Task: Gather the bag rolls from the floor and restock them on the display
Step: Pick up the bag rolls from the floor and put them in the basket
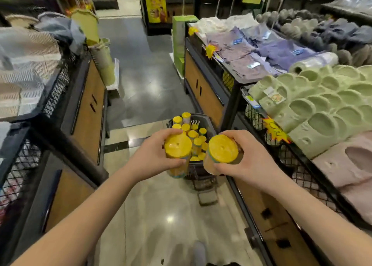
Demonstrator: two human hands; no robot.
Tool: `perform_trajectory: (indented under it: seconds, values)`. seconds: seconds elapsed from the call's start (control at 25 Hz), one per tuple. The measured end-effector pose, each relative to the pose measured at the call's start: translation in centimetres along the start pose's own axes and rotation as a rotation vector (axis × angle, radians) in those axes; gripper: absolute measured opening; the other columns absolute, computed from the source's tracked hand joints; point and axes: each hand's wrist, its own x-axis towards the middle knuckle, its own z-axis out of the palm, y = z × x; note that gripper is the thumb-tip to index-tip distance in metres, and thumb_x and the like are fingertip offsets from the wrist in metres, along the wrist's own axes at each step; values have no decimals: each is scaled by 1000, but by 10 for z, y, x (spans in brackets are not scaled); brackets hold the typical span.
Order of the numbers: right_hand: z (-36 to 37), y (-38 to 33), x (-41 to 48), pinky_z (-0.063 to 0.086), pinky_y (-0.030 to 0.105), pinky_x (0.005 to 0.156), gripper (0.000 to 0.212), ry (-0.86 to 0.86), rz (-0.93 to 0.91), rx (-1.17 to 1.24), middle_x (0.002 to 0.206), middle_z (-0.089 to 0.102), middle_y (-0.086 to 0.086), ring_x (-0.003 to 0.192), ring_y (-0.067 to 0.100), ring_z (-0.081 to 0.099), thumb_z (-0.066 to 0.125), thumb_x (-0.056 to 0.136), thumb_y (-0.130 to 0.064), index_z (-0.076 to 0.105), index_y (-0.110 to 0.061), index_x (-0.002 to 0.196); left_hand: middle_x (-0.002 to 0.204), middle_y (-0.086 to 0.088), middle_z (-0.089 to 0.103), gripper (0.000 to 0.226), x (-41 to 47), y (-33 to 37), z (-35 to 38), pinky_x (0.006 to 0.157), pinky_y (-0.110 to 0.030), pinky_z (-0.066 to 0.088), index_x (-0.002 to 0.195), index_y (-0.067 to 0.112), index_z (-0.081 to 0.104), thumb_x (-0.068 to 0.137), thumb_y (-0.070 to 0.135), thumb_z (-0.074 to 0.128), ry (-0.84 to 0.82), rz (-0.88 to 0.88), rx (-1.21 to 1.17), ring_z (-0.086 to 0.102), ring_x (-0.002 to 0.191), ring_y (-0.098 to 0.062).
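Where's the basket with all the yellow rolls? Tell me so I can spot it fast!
Look down the shiny aisle floor. Against the right display table, just past the left hand and right hand, sits a dark basket. Only it is crammed with upright yellow-capped rolls.

Two grips show, the left grip and the right grip. Each holds one roll: the left roll and the right roll. One basket stands on the floor with about twelve more rolls, counted by their yellow caps; any behind the grips cannot be counted. Three yellow starburst tags hang on the right-hand displays. One clear bag roll lies beside the green slippers, which overlap too much to count.
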Motion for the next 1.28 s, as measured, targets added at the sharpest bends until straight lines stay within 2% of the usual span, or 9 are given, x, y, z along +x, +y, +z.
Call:
perform_trajectory:
  seconds: [0.16, 0.28, 0.48, 0.6, 0.68, 0.8, 0.96, 1.04, 1.28]
  values:
    - [3, 32, 89, 33, 3, 93, 77, -93, -12, -42, 123, 51, -20, 117, -6, 47, 87, 65, -54, 56, -35, 133, 125, 15, 61, 81, 77, -35, -11, 100, -40, 50, 131, 47, 52, 59, 59, 87, 15, -55, 80, 55, 118, -11]
    - [21, 55, 141, 34, 5, 93, 74, -125, 13, -39, 124, 51, -21, 118, -6, 47, 83, 67, -59, 53, -39, 132, 128, 16, 58, 83, 127, -65, -16, 101, -41, 50, 132, 48, 49, 58, 61, 85, -25, -110, 99, 52, 121, -11]
    - [68, 102, 220, 46, 25, 98, 79, -163, 143, -78, 126, 49, -18, 118, 2, 50, 85, 68, -47, 50, -34, 137, 129, 17, 54, 81, 214, -139, -20, 100, -40, 50, 132, 45, 46, 63, 51, 88, -101, -135, 150, 49, 120, -11]
    - [94, 131, 263, 47, 27, 97, 79, -173, 204, -116, 129, 48, -17, 120, 5, 50, 83, 70, -41, 47, -31, 140, 127, 15, 54, 78, 265, -191, -16, 100, -40, 48, 131, 39, 50, 62, 50, 86, -160, -129, 155, 49, 118, -9]
    - [114, 153, 284, 47, 27, 96, 78, -203, 243, -135, 132, 46, -16, 121, 5, 48, 82, 72, -41, 44, -33, 140, 126, 12, 51, 79, 293, -221, -6, 101, -35, 46, 131, 35, 51, 59, 55, 80, -174, -114, 156, 47, 119, -8]
    - [152, 200, 307, 51, 30, 93, 76, -224, 279, -155, 132, 47, -15, 121, 9, 50, 78, 71, -44, 45, -34, 139, 126, 12, 42, 79, 326, -268, 21, 95, -14, 36, 132, 33, 51, 63, 52, 84, -214, -144, 137, 40, 117, 0]
    - [216, 277, 316, 50, 27, 91, 78, -274, 322, -180, 139, 43, -18, 123, 8, 49, 79, 72, -47, 43, -37, 141, 124, 10, 42, 75, 352, -352, 85, 99, -13, 34, 132, 30, 52, 68, 43, 89, -235, -158, 127, 36, 115, 4]
    - [250, 318, 313, 51, 30, 93, 79, -284, 316, -186, 141, 44, -17, 126, 10, 48, 80, 72, -45, 43, -36, 142, 125, 9, 42, 74, 358, -391, 121, 97, -6, 31, 132, 28, 53, 69, 43, 89, -255, -158, 137, 37, 114, 6]
    - [337, 410, 293, 49, 46, 101, 83, -273, 393, -134, 137, 53, -2, 127, 24, 51, 89, 69, -37, 51, -21, 141, 130, -7, 48, 74, 362, -472, 211, 99, -7, 25, 135, 15, 56, 71, 30, 90, -406, -130, 202, 42, 126, -16]
